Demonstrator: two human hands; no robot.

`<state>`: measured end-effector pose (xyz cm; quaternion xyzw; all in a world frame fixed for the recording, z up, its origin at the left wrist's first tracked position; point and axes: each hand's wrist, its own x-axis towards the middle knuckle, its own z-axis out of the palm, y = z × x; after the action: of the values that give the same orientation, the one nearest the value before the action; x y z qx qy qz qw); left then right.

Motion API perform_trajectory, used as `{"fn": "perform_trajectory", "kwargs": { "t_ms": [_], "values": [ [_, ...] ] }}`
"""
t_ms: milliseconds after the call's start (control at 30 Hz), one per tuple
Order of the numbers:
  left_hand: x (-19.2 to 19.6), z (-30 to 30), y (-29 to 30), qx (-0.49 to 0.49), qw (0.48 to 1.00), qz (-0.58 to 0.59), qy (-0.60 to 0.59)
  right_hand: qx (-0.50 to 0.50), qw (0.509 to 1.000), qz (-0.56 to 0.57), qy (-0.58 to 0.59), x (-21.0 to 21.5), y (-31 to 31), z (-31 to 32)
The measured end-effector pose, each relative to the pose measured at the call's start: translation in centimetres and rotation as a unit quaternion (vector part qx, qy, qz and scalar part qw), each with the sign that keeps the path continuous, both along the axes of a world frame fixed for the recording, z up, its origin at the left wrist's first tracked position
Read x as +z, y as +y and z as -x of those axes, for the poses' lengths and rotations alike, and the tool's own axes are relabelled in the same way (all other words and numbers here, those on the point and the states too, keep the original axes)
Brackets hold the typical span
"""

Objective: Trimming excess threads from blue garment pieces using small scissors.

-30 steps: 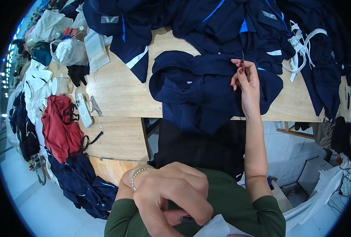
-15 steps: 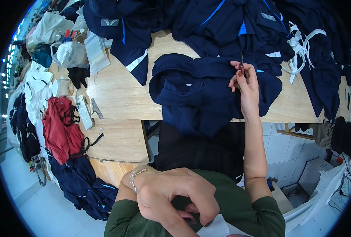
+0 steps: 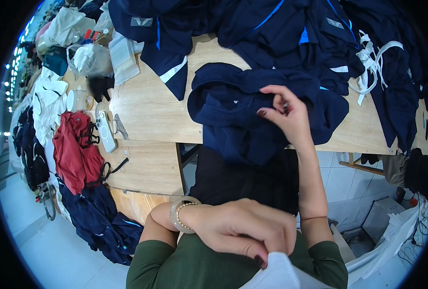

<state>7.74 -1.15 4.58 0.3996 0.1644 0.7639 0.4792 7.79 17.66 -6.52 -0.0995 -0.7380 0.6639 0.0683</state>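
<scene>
Head view. Step in hand, as judged: close handwork on a navy garment (image 3: 240,127), at the stage of lining up thumb and forefinger over it. A next move on this cloth would call for bringing those tips together on one chosen spot while the rest stays flat.

1. Left hand (image 3: 245,224), nearest: raised before a green top (image 3: 194,257), bangle (image 3: 175,216) at wrist; grip narrow, thumb and finger at the tip of a white piece (image 3: 288,272). Whether it is pinched, cannot tell.

2. Right hand (image 3: 292,118): thumb and forefinger moderately apart, other fingers curled around a small dark thing, too small to name. Whether it is held, cannot tell.

3. Navy garment: under the right grip and spreading to both sides of it, opening to the grip's left, lower edge hanging off the table (image 3: 151,118). Contact with the fingers, cannot tell.

4. White phone (image 3: 106,132) and red cloth item (image 3: 76,154): well left of the right grip.

5. White straps (image 3: 370,67): right of and beyond it.

6. Navy garments (image 3: 267,48), piled: beyond the grip.
</scene>
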Motion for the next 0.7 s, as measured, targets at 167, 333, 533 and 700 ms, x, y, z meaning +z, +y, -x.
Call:
{"fn": "perform_trajectory", "kwargs": {
  "t_ms": [167,333,533,700],
  "values": [
    [-0.5,1.5,-0.2,0.122,0.966,0.060,0.221,0.053,0.991,-0.098,0.076,-1.4,-2.0,1.5],
    [-8.6,5.1,0.8,0.479,0.633,0.398,0.460,-0.006,1.000,-0.004,-0.001,-1.6,-1.7,2.3],
    [-13.8,5.7,0.8,0.473,0.640,0.456,0.399,-0.062,0.996,-0.058,0.022,-1.5,-1.1,2.4],
    [-11.5,6.3,2.0,0.435,0.681,0.452,0.377,-0.030,0.996,0.073,-0.029,-1.4,-0.4,2.2]
  ]
}}
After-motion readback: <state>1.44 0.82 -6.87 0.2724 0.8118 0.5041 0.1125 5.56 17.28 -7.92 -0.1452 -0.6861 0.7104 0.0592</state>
